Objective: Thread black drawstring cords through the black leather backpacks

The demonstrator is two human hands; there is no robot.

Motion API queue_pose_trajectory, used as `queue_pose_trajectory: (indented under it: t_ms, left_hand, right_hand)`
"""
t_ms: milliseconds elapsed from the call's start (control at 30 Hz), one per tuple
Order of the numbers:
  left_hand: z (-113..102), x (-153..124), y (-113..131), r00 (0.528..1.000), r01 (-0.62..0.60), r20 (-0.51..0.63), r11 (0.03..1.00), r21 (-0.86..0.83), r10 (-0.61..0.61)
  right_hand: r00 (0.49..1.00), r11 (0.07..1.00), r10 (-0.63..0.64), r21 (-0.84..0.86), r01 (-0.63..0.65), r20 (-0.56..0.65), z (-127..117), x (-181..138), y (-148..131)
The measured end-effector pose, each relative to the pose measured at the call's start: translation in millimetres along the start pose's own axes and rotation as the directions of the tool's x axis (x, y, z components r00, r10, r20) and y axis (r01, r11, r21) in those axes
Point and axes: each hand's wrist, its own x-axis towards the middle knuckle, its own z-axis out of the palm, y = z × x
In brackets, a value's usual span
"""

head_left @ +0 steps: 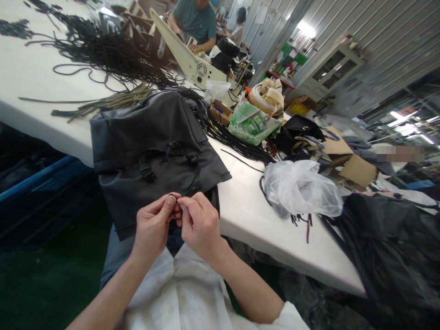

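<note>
A dark grey backpack (151, 137) lies over the edge of the white table (247, 206), its lower part hanging toward my lap. My left hand (154, 225) and my right hand (199, 224) meet fingertip to fingertip at the bag's lower edge. Both pinch a small dark piece there, apparently a zipper pull or thin cord; it is too small to name with certainty. Black buckles (147, 174) sit on the bag's front.
A heap of black cords (113, 55) covers the table's far left. A clear plastic bag (300, 188) lies right of the backpack, black fabric (388, 238) beyond it. Green packets (252, 123), cardboard boxes (357, 169) and webbing rolls crowd the back. A person in a teal shirt (195, 20) works far off.
</note>
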Motion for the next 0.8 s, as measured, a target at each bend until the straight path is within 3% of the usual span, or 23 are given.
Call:
queue_pose_trajectory:
  t_ms: [333, 567, 800]
  left_hand:
    - [18.0, -13.1, -6.9, 0.996, -0.012, -0.086, 0.998, -0.063, 0.006]
    - [24.6, -19.0, -7.4, 0.992, -0.025, -0.124, 0.998, -0.060, 0.017]
    - [27.8, -21.2, -4.2, 0.997, -0.028, -0.079, 0.999, -0.021, 0.026]
  right_hand:
    - [0.953, 0.995, 0.035, 0.100, -0.005, -0.301, 16.2, -9.0, -6.9]
    - [0.946, 0.990, 0.026, 0.143, 0.022, -0.323, 20.2, -10.9, -4.8]
    - [0.945, 0.978, 0.061, 0.209, 0.007, -0.321, 16.7, -8.0, -11.1]
